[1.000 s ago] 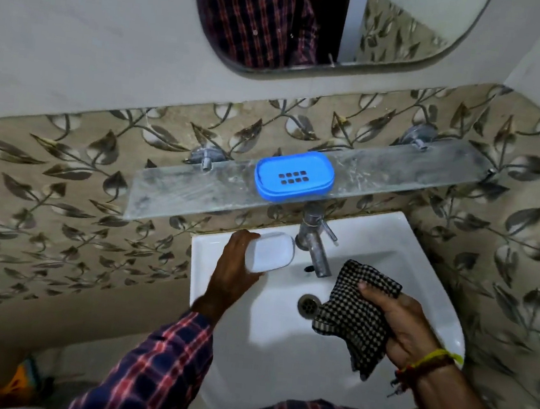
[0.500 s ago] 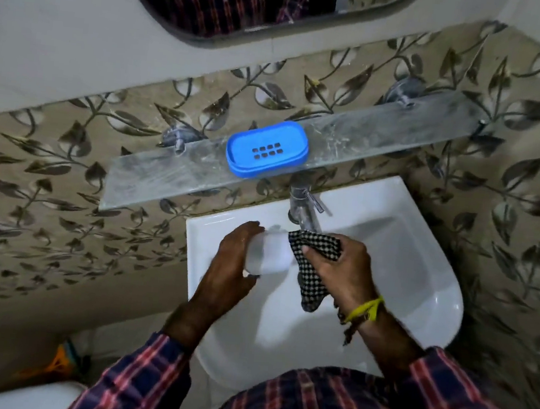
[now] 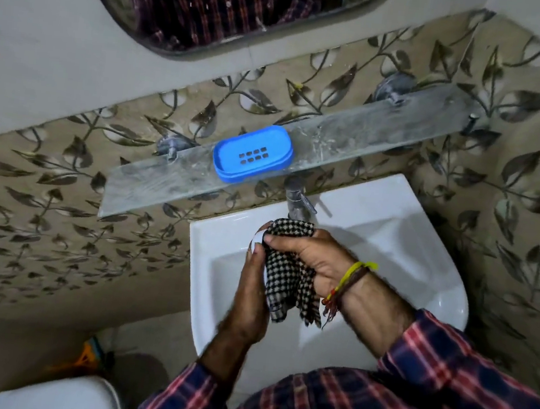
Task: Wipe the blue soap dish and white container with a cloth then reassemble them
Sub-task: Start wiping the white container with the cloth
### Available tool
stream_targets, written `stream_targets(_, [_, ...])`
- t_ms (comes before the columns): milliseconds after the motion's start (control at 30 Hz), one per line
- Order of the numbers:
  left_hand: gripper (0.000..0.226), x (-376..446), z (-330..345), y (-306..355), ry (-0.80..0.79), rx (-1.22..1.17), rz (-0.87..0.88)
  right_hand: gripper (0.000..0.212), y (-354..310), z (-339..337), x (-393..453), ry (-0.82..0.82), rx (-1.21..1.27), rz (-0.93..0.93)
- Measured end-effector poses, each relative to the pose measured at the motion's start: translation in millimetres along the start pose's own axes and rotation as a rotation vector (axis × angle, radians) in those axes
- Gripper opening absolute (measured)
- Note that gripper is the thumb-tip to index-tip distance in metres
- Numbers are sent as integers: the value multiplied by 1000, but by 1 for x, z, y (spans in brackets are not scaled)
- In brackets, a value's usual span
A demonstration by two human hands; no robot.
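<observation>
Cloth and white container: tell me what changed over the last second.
The right hand carried the cloth leftward from over the sink onto the white container, which the left hand lifted off the rim. The cloth now covers nearly all of it, both hands together over the basin. The blue soap dish stayed on the glass shelf, untouched.
</observation>
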State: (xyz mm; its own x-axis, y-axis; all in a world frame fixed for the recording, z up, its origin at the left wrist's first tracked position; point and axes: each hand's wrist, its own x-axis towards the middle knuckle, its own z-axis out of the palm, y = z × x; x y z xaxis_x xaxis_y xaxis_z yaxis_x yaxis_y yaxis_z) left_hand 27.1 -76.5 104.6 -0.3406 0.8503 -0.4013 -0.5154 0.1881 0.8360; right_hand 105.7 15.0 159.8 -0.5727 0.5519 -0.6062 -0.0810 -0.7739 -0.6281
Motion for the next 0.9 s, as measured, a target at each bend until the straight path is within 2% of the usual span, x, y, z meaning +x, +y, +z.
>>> stream_targets(67, [67, -3, 4, -3, 24, 13, -4, 39, -2, 1, -2, 18, -7, 25])
stream_targets(133, [67, -4, 6, -1, 46, 17, -19, 39, 2, 5, -4, 49, -54, -34])
stream_targets(233, [70, -2, 5, 6, 69, 4, 7, 25, 8, 9, -5, 45, -245, -193])
stream_targets(300, [68, -3, 7, 10, 31, -4, 36, 19, 5, 10, -6, 52, -324, -257])
stream_targets(400, [69, -5, 12, 15, 13, 28, 29, 22, -1, 15, -4, 112, -298, -272])
stream_targets(500, [63, -1, 7, 31, 7, -22, 56, 12, -1, 15, -7, -1, -349, -304])
stream_targets(567, [68, 1, 6, 39, -21, -36, 57, 9, -2, 12, -11, -87, -458, -319])
stream_targets(700, [62, 1, 9, 22, -55, -54, 41, 10, -7, 12, -11, 27, -370, -338])
stream_targets(767, [57, 1, 8, 25, -86, -71, 22, 10, -4, 11, -12, -10, -430, -352])
stream_targets(833, [62, 2, 5, 35, -119, -55, 8, 15, 1, 7, -18, -102, -561, -335])
stream_targets(900, [67, 4, 3, 36, -124, -25, 15, 16, 2, 8, -18, -75, -561, -329])
